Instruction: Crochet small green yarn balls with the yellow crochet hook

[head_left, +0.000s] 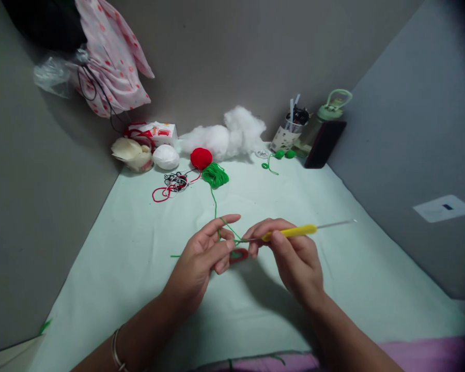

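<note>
My right hand (294,258) is closed around a yellow-handled crochet hook (294,232) whose metal shaft sticks out to the right. My left hand (205,256) pinches a small red and green crocheted piece (238,254), with green yarn (216,206) looped over its raised forefinger. That strand runs back to a green yarn bundle (215,174). Both hands hover close together just above the pale green table cover (139,243).
At the back lie a red yarn ball (201,157), a white yarn ball (166,156), white stuffing (227,137), tangled red and black threads (172,184), small green crocheted bits (279,155), a cup of tools (289,133), a green bottle (325,121) and a pink bag (110,57). Grey walls enclose three sides.
</note>
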### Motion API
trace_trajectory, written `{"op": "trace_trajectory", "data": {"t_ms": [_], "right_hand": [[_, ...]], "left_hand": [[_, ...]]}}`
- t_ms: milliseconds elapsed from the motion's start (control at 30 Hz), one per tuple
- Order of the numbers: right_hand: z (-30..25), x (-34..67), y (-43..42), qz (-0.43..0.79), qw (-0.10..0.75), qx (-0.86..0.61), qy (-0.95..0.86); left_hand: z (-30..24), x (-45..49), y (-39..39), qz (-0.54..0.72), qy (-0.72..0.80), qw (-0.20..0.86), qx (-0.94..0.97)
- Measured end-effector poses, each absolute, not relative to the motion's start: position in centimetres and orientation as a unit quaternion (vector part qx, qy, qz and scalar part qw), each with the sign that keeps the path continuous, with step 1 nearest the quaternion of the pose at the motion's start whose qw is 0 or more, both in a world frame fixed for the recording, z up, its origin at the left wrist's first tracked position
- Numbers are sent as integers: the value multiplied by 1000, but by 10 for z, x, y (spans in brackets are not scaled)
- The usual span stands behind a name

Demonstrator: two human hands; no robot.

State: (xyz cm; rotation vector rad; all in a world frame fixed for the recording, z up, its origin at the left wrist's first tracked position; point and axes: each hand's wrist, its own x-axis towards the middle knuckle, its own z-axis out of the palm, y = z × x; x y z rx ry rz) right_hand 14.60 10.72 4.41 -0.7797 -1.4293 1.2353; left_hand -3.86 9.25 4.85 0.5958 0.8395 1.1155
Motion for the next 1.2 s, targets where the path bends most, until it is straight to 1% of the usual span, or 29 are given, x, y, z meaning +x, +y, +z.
{"op": "trace_trajectory", "data": {"t_ms": [33, 100, 200, 233, 267, 300, 333, 433, 500, 533, 600, 700, 767, 900, 967, 1033, 1067, 1133, 1200], "right_hand": [[44, 146, 105, 461, 520, -331, -639], [43, 146, 103, 315, 497, -326, -740], [39, 145, 101, 86, 434, -293, -848], [38, 144, 101, 42, 424, -287, -858], [38, 144, 101, 28, 428, -288, -856], [37, 144, 101, 45, 442, -295, -846], [38, 144, 101, 90, 464, -307, -826], [39, 145, 105, 296, 541, -332, -714], [40, 144, 108, 405, 559, -324, -647], [40, 142, 109, 434, 558, -319, -631], [41, 140, 111, 451, 542, -325, -630], [42, 137, 109, 426, 528, -346, -648], [41, 137, 106, 367, 521, -351, -686], [34, 137, 100, 186, 476, -335, -792], [33, 138, 99, 168, 468, -333, -801], [35, 139, 102, 209, 488, -346, -773], [37, 140, 104, 248, 508, -355, -744], [41, 143, 109, 351, 554, -367, -660], [44, 146, 114, 451, 583, -365, -569]], "left_hand": [[48, -38, 92, 509, 384, 722, 269], [45, -36, 91, 510, 386, 719, 270], [41, -33, 91, 500, 366, 741, 258], [41, -32, 91, 493, 354, 757, 243], [41, -33, 91, 485, 340, 773, 227], [42, -34, 92, 477, 330, 787, 211], [43, -35, 93, 472, 323, 796, 197], [48, -39, 95, 485, 328, 789, 185], [48, -39, 95, 503, 340, 769, 200], [48, -39, 94, 508, 343, 760, 215], [45, -36, 93, 508, 347, 748, 250], [41, -33, 92, 505, 356, 735, 280], [38, -32, 92, 508, 367, 727, 281], [36, -31, 93, 523, 363, 734, 238], [36, -32, 94, 512, 345, 758, 208], [38, -35, 95, 491, 327, 787, 183], [39, -37, 96, 484, 320, 796, 175], [42, -40, 97, 484, 309, 802, 166], [43, -42, 98, 496, 305, 795, 169]]}}
